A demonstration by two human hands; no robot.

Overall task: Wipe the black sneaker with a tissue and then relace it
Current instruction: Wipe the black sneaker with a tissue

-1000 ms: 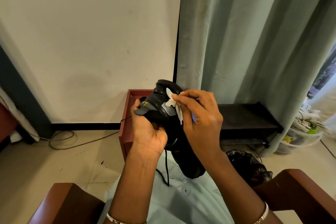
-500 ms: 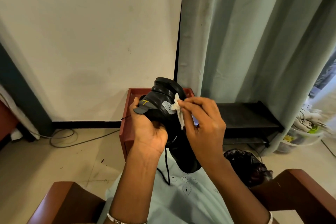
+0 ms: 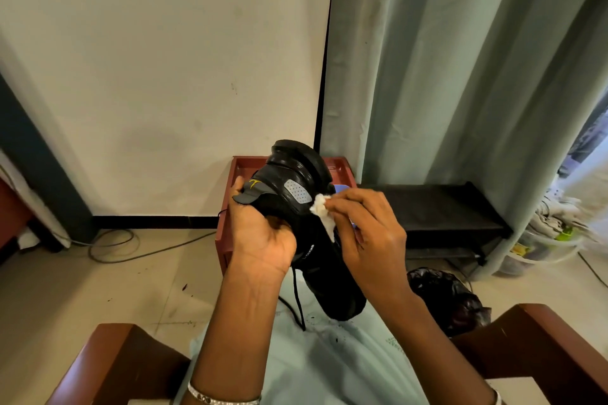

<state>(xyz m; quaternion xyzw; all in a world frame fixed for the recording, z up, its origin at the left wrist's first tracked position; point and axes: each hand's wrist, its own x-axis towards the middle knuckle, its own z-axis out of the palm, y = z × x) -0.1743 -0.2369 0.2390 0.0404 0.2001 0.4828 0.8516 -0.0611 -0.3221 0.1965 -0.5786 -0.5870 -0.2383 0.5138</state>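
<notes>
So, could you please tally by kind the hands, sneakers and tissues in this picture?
Hands: 2, the left hand and the right hand
Sneakers: 1, the black sneaker
Tissues: 1, the tissue
Total: 4

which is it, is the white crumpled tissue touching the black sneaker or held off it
Touching. The head view shows the white crumpled tissue, pinched by the right hand, pressed against the black sneaker with no gap between.
</notes>
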